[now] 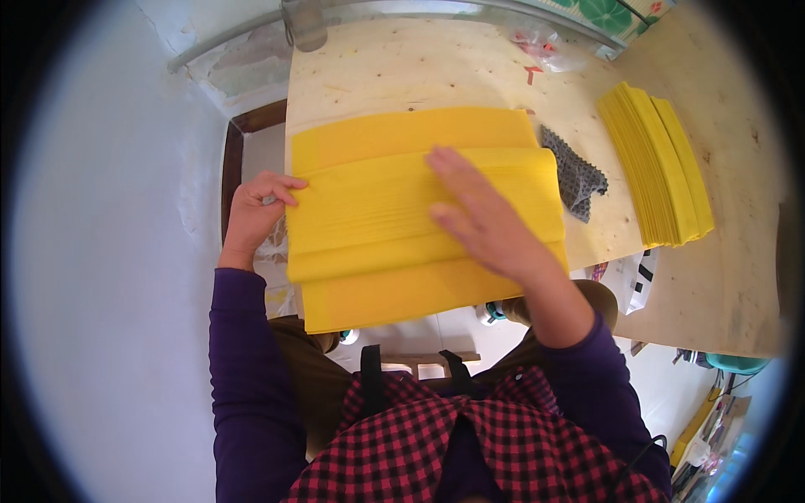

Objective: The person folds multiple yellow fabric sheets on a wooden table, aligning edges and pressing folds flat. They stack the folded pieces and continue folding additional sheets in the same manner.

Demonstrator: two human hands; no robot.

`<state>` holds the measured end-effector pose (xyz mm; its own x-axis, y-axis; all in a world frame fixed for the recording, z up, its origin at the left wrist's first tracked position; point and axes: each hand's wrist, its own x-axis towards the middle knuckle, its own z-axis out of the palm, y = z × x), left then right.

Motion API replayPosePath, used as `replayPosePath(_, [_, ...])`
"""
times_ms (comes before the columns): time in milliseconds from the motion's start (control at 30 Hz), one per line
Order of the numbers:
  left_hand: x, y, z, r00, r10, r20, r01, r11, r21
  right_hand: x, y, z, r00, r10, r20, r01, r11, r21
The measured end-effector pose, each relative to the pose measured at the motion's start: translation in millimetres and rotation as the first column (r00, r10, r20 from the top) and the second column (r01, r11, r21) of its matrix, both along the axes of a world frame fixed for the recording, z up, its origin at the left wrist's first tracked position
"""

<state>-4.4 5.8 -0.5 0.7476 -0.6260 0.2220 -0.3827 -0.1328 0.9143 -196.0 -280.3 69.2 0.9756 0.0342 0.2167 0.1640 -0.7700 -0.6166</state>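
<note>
A folded yellow cloth (369,218) lies across a wider flat yellow sheet (402,298), which shows along its far and near sides. At the left edge, my left hand (256,214) is closed, its fingertips pinching the folded cloth's border near the far corner. My right hand (482,214) rests flat on the right half of the folded cloth, slightly blurred, with fingers stretched out and thumb apart. Shallow creases run lengthwise through the cloth. Whether the cloth and the sheet below are joined I cannot tell.
Right of the cloth, a crumpled dark grey textured piece (574,172) lies on the pale wooden table (360,75). Farther right stands a stack of folded yellow cloths (654,168). A clear plastic bag (545,50) sits at the back, near a metal rail (226,46).
</note>
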Motion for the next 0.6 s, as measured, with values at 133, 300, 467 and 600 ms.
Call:
replayPosePath(133, [1, -1, -3, 0.999, -0.004, -0.043, 0.002, 0.999, -0.044, 23, 47, -9, 1.000, 0.022, 0.006, -0.021, 0.982, -0.189])
replayPosePath(300, [4, 0, -7, 0.999, -0.019, -0.044, 0.017, 0.998, -0.062, 33, 31, -25, 0.962, -0.236, -0.138, 0.164, 0.902, -0.400])
replayPosePath(467, [4, -1, -10, 0.999, -0.016, -0.051, 0.013, 0.998, -0.057, 3, -26, -36, 0.877, -0.459, -0.139, 0.340, 0.800, -0.493])
replayPosePath(600, [5, -2, -8, 1.000, -0.014, -0.023, 0.014, 1.000, -0.025, -3, -43, -43, 0.825, -0.554, -0.111, 0.426, 0.739, -0.522])
